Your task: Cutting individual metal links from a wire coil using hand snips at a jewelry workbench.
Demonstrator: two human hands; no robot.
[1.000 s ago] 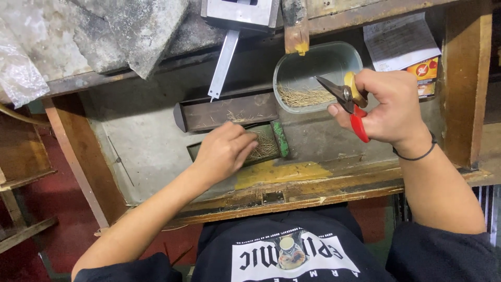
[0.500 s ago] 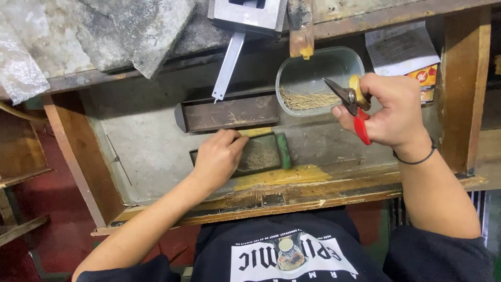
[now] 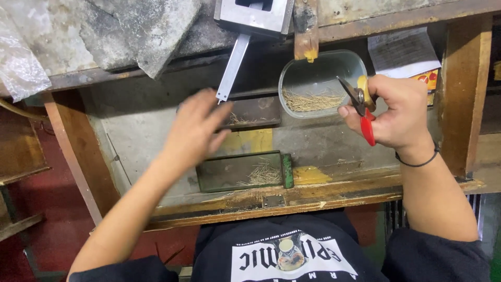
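Left hand [image 3: 195, 125] now above tray [image 3: 229, 172]

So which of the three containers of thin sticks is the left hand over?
The dark rectangular tray at the back of the bench. The left hand covers its left end; the green-edged tray lies nearer the person, the oval tub sits to the right.

A crumpled clear plastic sheet [image 3: 21, 65] hangs over the bench's far left edge. A grey metal bracket [image 3: 254, 15] sits at the far edge, a printed paper [image 3: 402, 51] lies toward the far right corner, and a small hinge [image 3: 273, 201] marks the near wooden edge.
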